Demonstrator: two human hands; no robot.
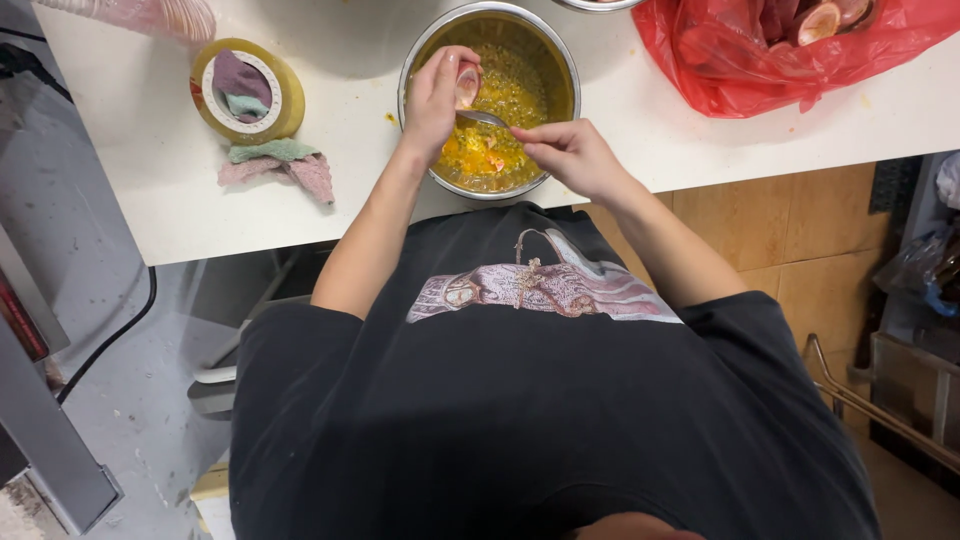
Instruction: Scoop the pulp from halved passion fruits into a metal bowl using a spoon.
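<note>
Over the steel bowl (489, 100) of yellow pulp, near the table (150, 190) edge: left hand (435, 100), fingers (462, 60) curled shut around a halved fruit shell (467, 85). Just right of it above the bowl's near rim, right hand (570, 155), fingers pinched closed on a metal spoon (482, 118), tip under the shell. Left of the bowl, tape roll (248, 90) and rags (280, 165); right, red bag (790, 50).

A white countertop (160, 200) spans the upper part of the view, its front edge running from lower left to upper right. Below it on the left lies a grey speckled floor (100, 330), crossed by a black cable (120, 335). A grey metal unit (45, 440) stands at the far left edge. On the right, tan floor tiles (820, 250) adjoin a metal rack (900, 400). Lighting is even and bright on the countertop.
</note>
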